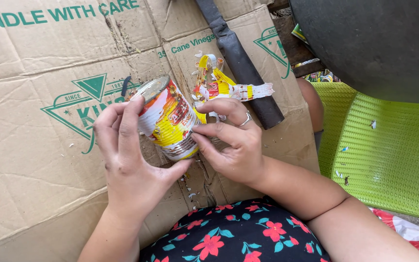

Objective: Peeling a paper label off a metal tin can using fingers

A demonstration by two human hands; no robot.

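Head view: left hand (129, 165) fingers wrapped round tin can (168, 119); right hand (231, 140) fingers pinched narrow on its torn label (204, 127).

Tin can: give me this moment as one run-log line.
left hand: holds tin can | right hand: pinches its label at the lower end | torn label strip: on cardboard behind can

head view | worn on head | looks steeply down | close over lap and flattened cardboard (40, 145)

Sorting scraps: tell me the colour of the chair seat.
Bright green perforated chair seat, clearest in the head view.
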